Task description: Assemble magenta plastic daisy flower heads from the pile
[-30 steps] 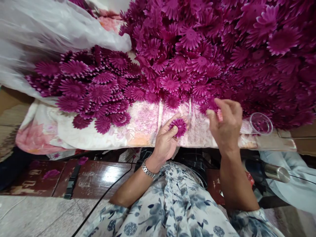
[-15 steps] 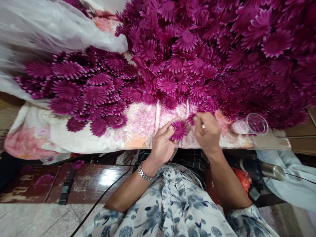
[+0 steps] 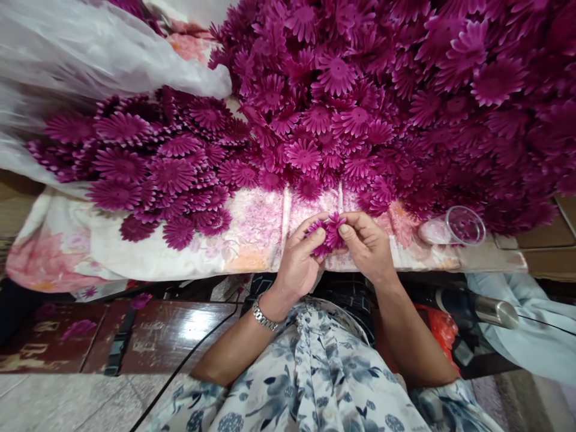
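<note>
Magenta artificial flower heads (image 3: 332, 231) are gripped between my two hands above the front of the table. My left hand (image 3: 297, 264), with a metal watch (image 3: 263, 313) on its wrist, pinches a flower head between thumb and fingers. On the other side my right hand (image 3: 371, 249) pinches petals of a flower head that meets the left one. Whether the two pieces are stacked or only touching, I cannot tell. Just beyond my hands rises a large heap of magenta flower heads (image 3: 355, 120).
A flatter pile of flower heads (image 3: 171, 174) lies to the left, beside a clear plastic bag (image 3: 112, 54). A clear plastic cup (image 3: 465, 226) lies on its side at the right on the floral cloth (image 3: 252, 258). Below stand a wooden bench (image 3: 157, 336) and a metal-capped flask (image 3: 495, 312).
My right hand has come left and down with a flower head, meeting the one in my left hand. My left hand has stayed nearly in place.
</note>
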Motion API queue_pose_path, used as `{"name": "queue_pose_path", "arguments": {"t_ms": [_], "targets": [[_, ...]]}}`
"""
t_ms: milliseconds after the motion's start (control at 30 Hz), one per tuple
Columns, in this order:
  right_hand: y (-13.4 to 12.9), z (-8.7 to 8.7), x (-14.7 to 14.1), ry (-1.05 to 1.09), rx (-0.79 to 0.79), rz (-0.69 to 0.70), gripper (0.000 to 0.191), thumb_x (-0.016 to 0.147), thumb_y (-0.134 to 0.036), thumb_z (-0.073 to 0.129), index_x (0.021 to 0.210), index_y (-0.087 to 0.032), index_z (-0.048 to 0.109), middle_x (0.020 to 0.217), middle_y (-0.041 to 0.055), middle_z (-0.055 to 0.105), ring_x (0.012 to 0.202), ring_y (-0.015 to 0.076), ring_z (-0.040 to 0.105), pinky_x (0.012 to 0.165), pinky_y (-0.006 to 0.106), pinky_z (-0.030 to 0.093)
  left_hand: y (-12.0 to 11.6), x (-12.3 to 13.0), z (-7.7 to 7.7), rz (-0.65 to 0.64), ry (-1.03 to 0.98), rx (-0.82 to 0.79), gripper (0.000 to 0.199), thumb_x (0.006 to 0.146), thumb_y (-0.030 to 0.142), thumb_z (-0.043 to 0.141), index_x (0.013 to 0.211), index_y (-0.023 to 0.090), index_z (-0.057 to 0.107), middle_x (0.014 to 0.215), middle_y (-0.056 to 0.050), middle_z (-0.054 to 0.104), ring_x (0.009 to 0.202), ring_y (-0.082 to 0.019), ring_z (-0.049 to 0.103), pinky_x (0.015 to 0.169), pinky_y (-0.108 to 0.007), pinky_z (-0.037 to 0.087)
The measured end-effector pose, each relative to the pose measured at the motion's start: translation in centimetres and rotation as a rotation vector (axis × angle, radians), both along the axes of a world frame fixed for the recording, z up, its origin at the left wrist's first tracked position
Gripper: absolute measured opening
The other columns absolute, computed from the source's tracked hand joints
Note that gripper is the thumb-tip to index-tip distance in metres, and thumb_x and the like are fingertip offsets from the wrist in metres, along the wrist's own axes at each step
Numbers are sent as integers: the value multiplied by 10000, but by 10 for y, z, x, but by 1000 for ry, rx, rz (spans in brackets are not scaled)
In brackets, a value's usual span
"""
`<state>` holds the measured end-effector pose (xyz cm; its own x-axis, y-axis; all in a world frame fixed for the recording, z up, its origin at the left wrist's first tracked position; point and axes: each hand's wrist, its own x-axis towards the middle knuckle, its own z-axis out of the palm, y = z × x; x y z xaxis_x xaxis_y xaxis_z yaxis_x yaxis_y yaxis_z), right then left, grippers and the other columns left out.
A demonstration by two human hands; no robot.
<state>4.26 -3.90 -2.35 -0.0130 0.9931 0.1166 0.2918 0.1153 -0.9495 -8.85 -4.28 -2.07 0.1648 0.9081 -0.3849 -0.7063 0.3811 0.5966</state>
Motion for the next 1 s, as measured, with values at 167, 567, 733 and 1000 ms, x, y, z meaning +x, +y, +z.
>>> {"name": "queue_pose_path", "arguments": {"t_ms": [167, 567, 733, 1000], "targets": [[-7, 3, -7, -24, -18, 23, 201, 879, -359, 512, 970, -193, 580, 740, -17, 599, 594, 86, 536, 561, 212, 461, -1, 5, 0, 85, 115, 46, 193, 600, 168, 759, 751, 151, 640, 668, 27, 621, 585, -60, 547, 575, -168, 447], [-20, 9, -6, -334, 206, 0, 236, 855, -218, 498, 1072, -191, 586, 879, 45, 687, 741, 143, 641, 708, 269, 532, -6, 0, -4, 33, 331, 112, 218, 674, 301, 745, 737, 181, 574, 616, 53, 523, 521, -63, 461, 489, -174, 388], [-18, 10, -2, -177, 72, -14, 174, 869, -250, 493, 980, -182, 608, 806, 20, 669, 710, 125, 622, 672, 242, 499, -7, -3, -7, -8, 391, 146, 193, 718, 324, 717, 770, 190, 588, 640, 41, 554, 540, -74, 488, 521, -185, 402], [-13, 1, 1, 0, -11, -82, 185, 837, -344, 569, 798, -174, 629, 645, -20, 591, 585, 96, 527, 574, 221, 435, -8, -4, -4, -39, 416, 179, 171, 711, 307, 712, 794, 190, 621, 612, 49, 531, 473, -71, 478, 454, -182, 411]]}}
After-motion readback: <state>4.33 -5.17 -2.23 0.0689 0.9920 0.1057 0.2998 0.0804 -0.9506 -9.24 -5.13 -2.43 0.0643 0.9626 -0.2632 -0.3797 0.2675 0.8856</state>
